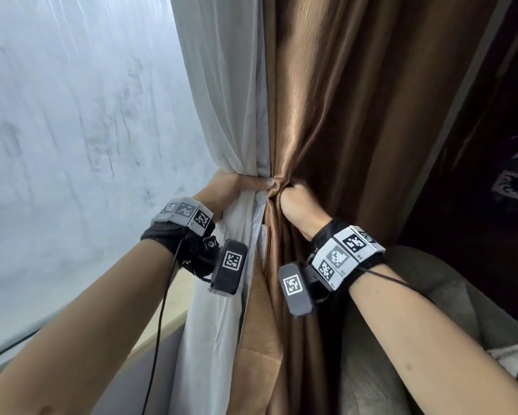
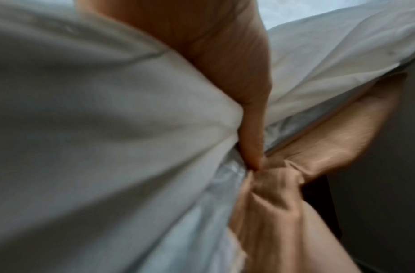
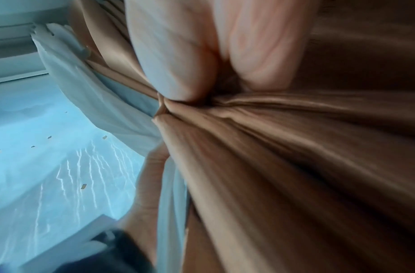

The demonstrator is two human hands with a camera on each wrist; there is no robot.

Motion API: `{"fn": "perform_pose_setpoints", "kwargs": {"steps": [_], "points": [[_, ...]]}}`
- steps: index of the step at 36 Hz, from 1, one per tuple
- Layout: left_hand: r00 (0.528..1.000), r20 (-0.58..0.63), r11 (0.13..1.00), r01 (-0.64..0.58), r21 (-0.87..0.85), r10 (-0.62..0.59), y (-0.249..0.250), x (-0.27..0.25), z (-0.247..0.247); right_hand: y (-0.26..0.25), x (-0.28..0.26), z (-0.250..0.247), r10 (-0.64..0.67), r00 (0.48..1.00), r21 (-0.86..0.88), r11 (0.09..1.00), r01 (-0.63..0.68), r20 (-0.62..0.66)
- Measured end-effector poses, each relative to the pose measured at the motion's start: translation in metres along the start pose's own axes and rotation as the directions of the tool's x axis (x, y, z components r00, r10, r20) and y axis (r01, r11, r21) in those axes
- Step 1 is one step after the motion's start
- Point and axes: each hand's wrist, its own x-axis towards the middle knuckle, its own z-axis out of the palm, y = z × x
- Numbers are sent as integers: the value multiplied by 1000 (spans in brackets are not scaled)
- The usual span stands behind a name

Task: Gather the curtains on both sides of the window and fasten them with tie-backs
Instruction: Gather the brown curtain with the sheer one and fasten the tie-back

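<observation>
A white sheer curtain and a shiny brown curtain hang side by side right of the window, bunched together at mid height. My left hand wraps round the white curtain from the left, its thumb lying across the front and reaching the brown folds. My right hand is a fist gripping the gathered brown curtain at the same height, touching the left thumb tip. The left hand also shows in the right wrist view. No tie-back is visible.
A frosted, streaked window pane fills the left. A pale sill runs below it. A grey upholstered chair stands at the lower right, close under my right forearm. Dark furniture lies behind the brown curtain.
</observation>
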Motion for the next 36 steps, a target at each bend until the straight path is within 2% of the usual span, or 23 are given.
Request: {"fn": "perform_pose_setpoints", "kwargs": {"steps": [3,7,13,17,19,22,24,26,28,31,34,36], "points": [[997,71,999,29,25,-30,2,-2,0,-1,0,-2,56,998,25,998,-57,34],[996,83,999,38,40,-41,2,1,2,0,2,-5,77,997,52,996,-78,23],[999,-25,1000,27,-7,-27,-2,3,10,6,3,-1,122,991,-16,992,-121,53],[993,-111,999,-37,-26,34,-3,6,10,15,14,-9,129,990,-74,989,-124,53],[987,-150,997,-68,-36,62,-5,8,8,17,15,-21,175,981,47,983,-179,85],[982,-149,992,-122,-42,114,-7,8,5,4,3,-33,100,974,191,972,-139,202],[985,-109,989,-140,-47,134,-7,6,6,1,0,-29,56,960,185,977,-110,274],[987,-28,985,-162,-64,161,-10,6,8,3,-1,-18,33,950,82,995,-62,309],[983,58,981,-171,-88,176,-15,6,10,10,2,-7,2,961,43,999,-14,277],[976,77,973,-194,-126,205,-21,7,9,14,2,-2,9,970,65,998,-26,244],[975,-12,970,-220,-101,220,-24,8,4,14,4,0,34,981,49,998,-45,189],[980,-76,983,-182,5,182,-34,20,-2,16,7,4,26,996,69,997,-33,91]]}}
